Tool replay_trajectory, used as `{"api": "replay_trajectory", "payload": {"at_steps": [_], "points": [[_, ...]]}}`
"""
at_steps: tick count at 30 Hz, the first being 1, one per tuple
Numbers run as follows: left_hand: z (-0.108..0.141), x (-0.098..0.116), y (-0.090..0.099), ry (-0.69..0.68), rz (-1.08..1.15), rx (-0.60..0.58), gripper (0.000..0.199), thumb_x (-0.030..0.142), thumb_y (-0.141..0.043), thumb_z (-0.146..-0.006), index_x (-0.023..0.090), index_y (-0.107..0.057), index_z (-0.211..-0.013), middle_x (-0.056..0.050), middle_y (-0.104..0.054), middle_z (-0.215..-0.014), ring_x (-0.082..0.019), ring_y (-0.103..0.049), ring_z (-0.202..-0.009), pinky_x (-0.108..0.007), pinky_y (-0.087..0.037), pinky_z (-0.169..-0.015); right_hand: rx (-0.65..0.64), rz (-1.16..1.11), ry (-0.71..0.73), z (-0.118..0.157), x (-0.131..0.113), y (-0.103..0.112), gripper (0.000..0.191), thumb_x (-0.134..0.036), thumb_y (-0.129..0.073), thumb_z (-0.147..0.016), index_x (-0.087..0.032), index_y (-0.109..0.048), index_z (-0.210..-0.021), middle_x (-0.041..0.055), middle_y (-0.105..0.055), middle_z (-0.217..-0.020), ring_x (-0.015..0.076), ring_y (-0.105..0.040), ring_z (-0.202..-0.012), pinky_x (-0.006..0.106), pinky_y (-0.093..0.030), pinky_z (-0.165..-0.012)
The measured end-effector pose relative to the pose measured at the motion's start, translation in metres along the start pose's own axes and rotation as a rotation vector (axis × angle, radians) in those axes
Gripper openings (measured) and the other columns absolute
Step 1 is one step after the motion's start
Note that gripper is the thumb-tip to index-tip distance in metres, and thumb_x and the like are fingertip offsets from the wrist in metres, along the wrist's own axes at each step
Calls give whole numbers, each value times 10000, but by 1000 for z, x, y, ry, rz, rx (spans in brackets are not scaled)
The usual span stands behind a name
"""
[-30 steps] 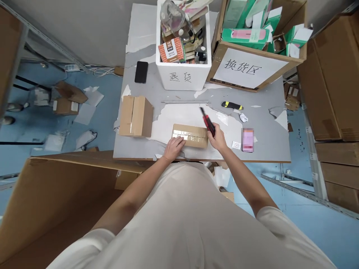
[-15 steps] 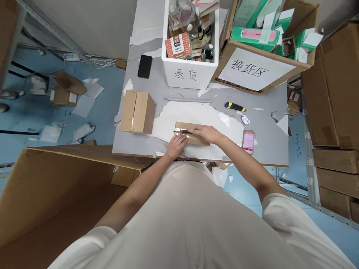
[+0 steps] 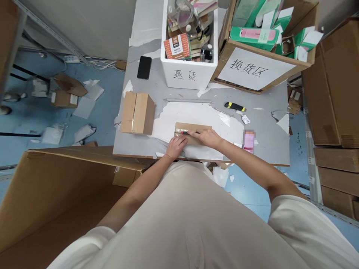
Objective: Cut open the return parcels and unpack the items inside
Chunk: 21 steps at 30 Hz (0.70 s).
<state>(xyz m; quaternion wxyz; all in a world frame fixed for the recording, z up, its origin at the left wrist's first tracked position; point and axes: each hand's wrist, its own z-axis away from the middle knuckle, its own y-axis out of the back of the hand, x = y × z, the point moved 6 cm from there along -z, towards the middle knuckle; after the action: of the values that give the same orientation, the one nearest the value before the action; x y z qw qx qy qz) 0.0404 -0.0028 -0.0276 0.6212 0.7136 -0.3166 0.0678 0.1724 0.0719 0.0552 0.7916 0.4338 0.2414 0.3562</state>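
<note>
A small flat cardboard box with shiny clear tape at its left end lies near the table's front edge. My left hand grips its near left side, the fingers close together on top. In my right hand, closed over the box, is a slim red-and-black cutter. The cutter's thin tip points left over the taped part; whether it has gone into the tape I cannot tell. To the left stands a closed, taped cardboard box, apart from both hands.
A black-and-yellow utility knife, crumpled paper and a pink packet lie on the right. Behind stand a filled white foam bin and a carton of green boxes. A black phone lies back left; a large open carton is below left.
My right hand has shifted slightly to the right, its elbow moving outward, with the cutter still in it. My left hand and the box are almost where they were.
</note>
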Motion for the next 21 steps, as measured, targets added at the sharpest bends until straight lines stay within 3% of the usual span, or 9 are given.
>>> {"api": "replay_trajectory", "payload": {"at_steps": [6,14,21], "points": [[-1,1,2,-22,-16,-3,297,230,-428,-967,224,-647,-1168,-104,-690,-1182,-228,-597,-1180,-419,-455,-959,-4,-42,4,-3,-5,-1,598,-191,-310,-980,-437,-191,-1512,95,-614,-1233,232,-656,-902,310,-445,-719],[0,1,1,-35,-30,-19,299,232,-441,-964,230,-643,-1185,-110,-680,-1207,-225,-590,-1197,-411,-459,-948,-11,-72,-14,12,11,-12,608,-200,-355,-964,-424,-202,-1508,80,-636,-1194,218,-666,-928,288,-442,-703],[4,-1,-1,-12,-24,-33,326,247,-417,-967,252,-636,-1207,-108,-672,-1226,-227,-587,-1198,-432,-443,-978,-72,3,-43,26,20,-2,618,-121,-330,-940,-393,-282,-1493,118,-645,-1164,238,-686,-878,306,-425,-667]]}}
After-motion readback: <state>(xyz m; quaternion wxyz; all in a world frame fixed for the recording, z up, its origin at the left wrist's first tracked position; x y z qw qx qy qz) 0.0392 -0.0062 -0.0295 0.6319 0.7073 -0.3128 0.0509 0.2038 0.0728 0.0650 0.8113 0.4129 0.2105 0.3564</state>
